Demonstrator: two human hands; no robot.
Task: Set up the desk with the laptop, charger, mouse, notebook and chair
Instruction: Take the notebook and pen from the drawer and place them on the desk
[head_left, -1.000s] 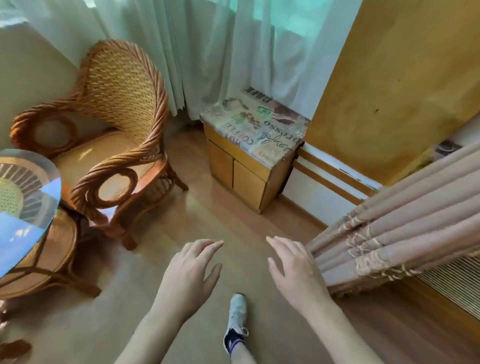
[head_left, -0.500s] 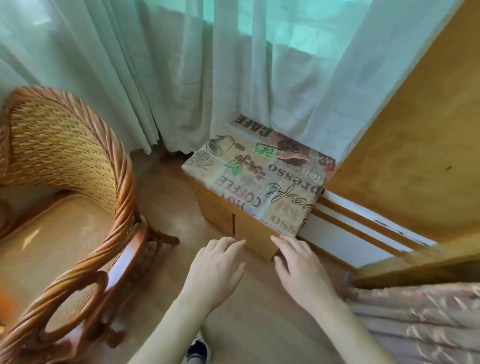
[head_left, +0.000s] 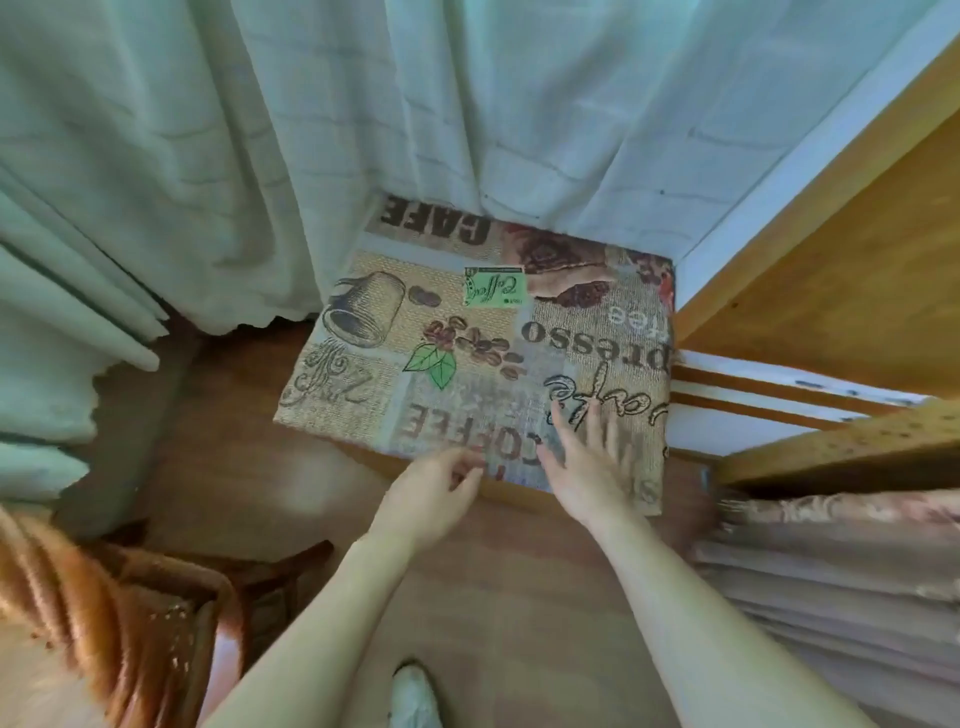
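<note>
Pale sheer curtains (head_left: 260, 156) fill the upper frame. Below them at centre sits a low wooden cabinet (head_left: 514, 491) topped with a coffee-print cloth (head_left: 467, 343). A wicker chair (head_left: 104, 623) fills the lower left corner. The right hand (head_left: 587, 467) lies flat, fingers spread, on the cloth's near edge; the left hand (head_left: 431, 499), fingers loosely curled and empty, reaches that edge beside it.
</note>
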